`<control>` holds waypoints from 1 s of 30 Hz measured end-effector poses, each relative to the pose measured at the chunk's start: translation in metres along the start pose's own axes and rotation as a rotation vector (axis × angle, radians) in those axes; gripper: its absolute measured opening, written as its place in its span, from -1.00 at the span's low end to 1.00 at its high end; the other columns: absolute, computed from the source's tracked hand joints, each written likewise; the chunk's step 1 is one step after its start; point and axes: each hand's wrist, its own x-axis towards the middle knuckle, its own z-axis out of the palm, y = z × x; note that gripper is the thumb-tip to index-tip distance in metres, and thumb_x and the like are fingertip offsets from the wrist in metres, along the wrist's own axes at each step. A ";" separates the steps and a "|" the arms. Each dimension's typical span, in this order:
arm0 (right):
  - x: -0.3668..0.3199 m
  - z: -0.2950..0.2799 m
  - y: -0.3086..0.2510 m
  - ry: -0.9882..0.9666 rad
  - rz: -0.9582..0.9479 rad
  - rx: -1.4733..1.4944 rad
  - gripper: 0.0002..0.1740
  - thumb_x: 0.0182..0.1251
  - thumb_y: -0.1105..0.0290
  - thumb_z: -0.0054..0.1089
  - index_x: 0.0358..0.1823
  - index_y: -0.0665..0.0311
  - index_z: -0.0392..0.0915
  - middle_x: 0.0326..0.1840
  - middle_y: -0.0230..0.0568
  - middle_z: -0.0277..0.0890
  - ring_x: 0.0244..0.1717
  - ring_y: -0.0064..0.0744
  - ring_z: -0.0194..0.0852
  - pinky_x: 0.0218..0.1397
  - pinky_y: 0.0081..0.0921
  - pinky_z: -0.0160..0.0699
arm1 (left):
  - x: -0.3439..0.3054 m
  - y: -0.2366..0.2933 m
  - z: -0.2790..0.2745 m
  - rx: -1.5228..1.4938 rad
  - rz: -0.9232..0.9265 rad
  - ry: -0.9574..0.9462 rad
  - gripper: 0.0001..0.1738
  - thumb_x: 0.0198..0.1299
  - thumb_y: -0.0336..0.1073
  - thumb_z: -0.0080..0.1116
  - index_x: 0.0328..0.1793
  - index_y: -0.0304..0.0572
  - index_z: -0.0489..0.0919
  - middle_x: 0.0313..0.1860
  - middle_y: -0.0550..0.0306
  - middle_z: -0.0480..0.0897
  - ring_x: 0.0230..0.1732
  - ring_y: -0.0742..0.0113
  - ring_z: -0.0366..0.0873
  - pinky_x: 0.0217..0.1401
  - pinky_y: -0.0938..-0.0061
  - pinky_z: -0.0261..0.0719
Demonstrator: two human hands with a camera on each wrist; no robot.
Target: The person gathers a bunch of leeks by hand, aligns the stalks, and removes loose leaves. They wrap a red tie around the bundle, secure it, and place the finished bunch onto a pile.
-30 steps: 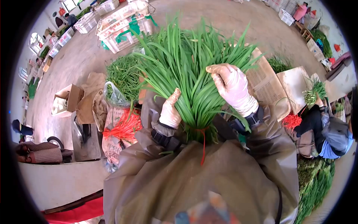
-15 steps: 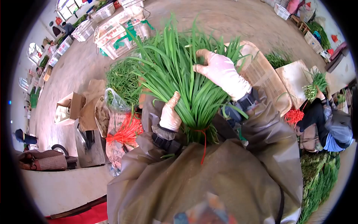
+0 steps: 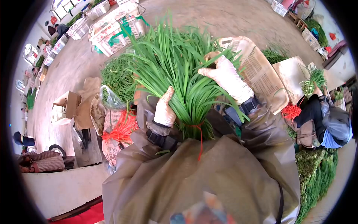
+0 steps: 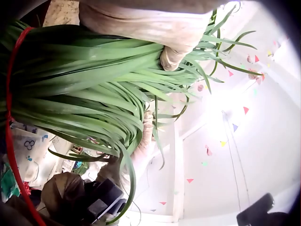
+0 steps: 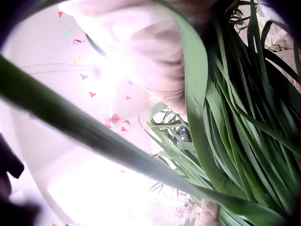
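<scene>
A thick bunch of long, flat green leaves (image 3: 179, 74), like garlic chives, fans out in front of the apron, bound near its base by a red tie (image 3: 201, 140). My gloved left hand (image 3: 164, 110) grips its left side, thumb on top of the leaves; the left wrist view shows that thumb pressed over them. On the right side, my gloved right hand (image 3: 229, 80) holds leaves higher up, thumb in front and fingers bent, their tips partly hidden among the leaves. In the right wrist view, a broad leaf (image 5: 195, 70) crosses in front of this hand.
To the left are a pile of greens (image 3: 117, 80), red ties (image 3: 125, 128) on a sack and a cardboard box (image 3: 67, 106). A plastic crate (image 3: 257, 71) stands at right. Farther right, a person (image 3: 328, 119) holds a small bunch (image 3: 313, 82).
My right hand has shifted from the outer leaves inward, then back slightly right, its fingers now partly among the leaves. My left hand keeps its grip. The head view has shifted a little.
</scene>
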 end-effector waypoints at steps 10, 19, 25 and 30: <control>0.010 0.007 0.028 0.062 0.053 0.191 -0.65 0.25 0.33 0.35 0.02 0.31 0.59 -0.15 -0.11 0.67 -0.13 -0.43 0.61 0.00 -0.49 0.52 | 0.003 -0.002 -0.002 0.023 0.015 0.019 -0.52 0.25 -0.04 0.30 0.12 -0.25 0.57 -0.05 0.08 0.70 -0.10 0.18 0.68 0.05 0.24 0.65; 0.006 0.013 0.020 0.185 0.021 0.285 -0.76 0.25 0.50 0.29 -0.04 0.27 0.61 -0.23 -0.30 0.65 -0.21 -0.55 0.54 -0.03 -0.54 0.52 | -0.002 -0.001 0.006 0.011 0.031 0.010 -0.51 0.25 -0.06 0.31 0.15 -0.25 0.56 -0.02 0.09 0.69 -0.07 0.17 0.67 0.09 0.22 0.64; 0.006 0.016 0.015 0.136 -0.028 0.351 -0.74 0.28 0.55 0.22 -0.01 0.25 0.62 -0.20 -0.37 0.63 -0.19 -0.57 0.52 -0.01 -0.55 0.50 | -0.004 0.000 0.002 0.006 0.036 0.007 -0.49 0.23 -0.08 0.33 0.18 -0.25 0.55 0.01 0.07 0.69 -0.03 0.14 0.66 0.13 0.19 0.63; 0.008 0.015 0.016 0.103 -0.015 0.341 -0.72 0.29 0.54 0.19 0.03 0.23 0.62 -0.22 -0.40 0.62 -0.20 -0.58 0.49 -0.02 -0.56 0.49 | -0.002 0.000 -0.001 0.012 0.015 0.012 -0.48 0.22 -0.08 0.34 0.18 -0.25 0.54 0.02 0.06 0.68 -0.02 0.14 0.66 0.14 0.18 0.62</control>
